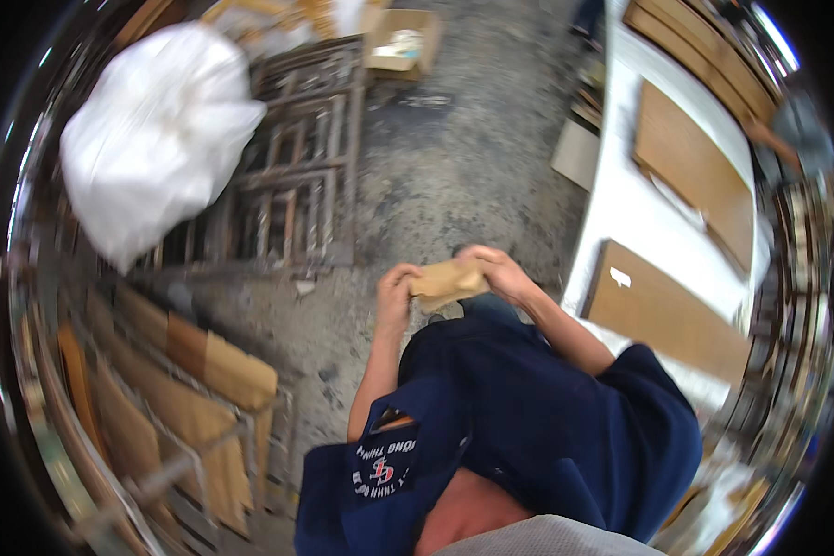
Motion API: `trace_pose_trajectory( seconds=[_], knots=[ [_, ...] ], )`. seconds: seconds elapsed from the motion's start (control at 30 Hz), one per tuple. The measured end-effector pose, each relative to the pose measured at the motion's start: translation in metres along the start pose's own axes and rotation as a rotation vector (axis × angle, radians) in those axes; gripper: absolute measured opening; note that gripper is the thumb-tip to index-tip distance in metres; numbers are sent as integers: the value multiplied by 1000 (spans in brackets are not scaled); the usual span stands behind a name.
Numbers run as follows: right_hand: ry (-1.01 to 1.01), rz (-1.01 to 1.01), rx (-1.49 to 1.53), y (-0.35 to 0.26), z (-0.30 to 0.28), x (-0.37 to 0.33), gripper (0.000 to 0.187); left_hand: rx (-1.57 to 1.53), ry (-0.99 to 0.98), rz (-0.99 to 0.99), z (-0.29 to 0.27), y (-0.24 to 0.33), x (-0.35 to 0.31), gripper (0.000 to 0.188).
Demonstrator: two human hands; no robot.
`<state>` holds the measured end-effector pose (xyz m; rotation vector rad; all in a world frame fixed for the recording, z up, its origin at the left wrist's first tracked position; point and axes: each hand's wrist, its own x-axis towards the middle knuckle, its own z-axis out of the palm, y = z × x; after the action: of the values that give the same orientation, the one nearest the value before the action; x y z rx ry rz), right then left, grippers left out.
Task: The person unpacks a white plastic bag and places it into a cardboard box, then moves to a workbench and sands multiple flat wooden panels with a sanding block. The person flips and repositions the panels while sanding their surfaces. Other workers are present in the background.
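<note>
In front of my waist, a small tan piece (445,282), blurred and irregular at its edges, is held between both hands. Whether it is paper, card or cloth I cannot tell. My left hand (399,284) is closed on its left end, with the thumb toward the piece. My right hand (493,268) grips the right end, fingers curled over its top. Both forearms are bare and bent in front of my dark blue shirt (547,408).
On the right, a white table (621,213) bears brown boards (663,306). A large white plastic bag (162,134) and dark metal frames (292,176) stand at left. Brown panels (204,371) lean in a rack below. A cardboard box (403,44) sits far ahead; another person (800,134) is at right.
</note>
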<state>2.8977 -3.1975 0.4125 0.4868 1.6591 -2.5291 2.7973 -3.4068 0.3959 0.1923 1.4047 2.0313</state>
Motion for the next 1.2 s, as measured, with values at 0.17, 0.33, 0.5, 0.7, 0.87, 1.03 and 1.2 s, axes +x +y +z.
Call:
trace_pose_trajectory(
  seconds=[0.17,0.33,0.5,0.7,0.87,1.03,1.2],
  knots=[
    [54,-53,147,-18,-17,59,31,60,-51,-39,16,23,62,28],
    [355,-53,124,-48,-90,126,33,239,-35,-280,49,31,156,40],
    [873,-195,154,-81,-217,139,31,421,-53,-366,70,31,261,35],
    [1162,-271,171,-111,-311,125,19,455,-15,-407,103,27,383,31],
    [1213,-238,11,-133,-347,156,21,427,-97,-496,160,4,483,31],
    [1267,-258,264,-171,-427,240,22,404,-184,-537,209,-17,587,31],
    [1347,-295,557,-239,-536,287,19,518,-218,-535,243,-9,716,28]
  ],
)
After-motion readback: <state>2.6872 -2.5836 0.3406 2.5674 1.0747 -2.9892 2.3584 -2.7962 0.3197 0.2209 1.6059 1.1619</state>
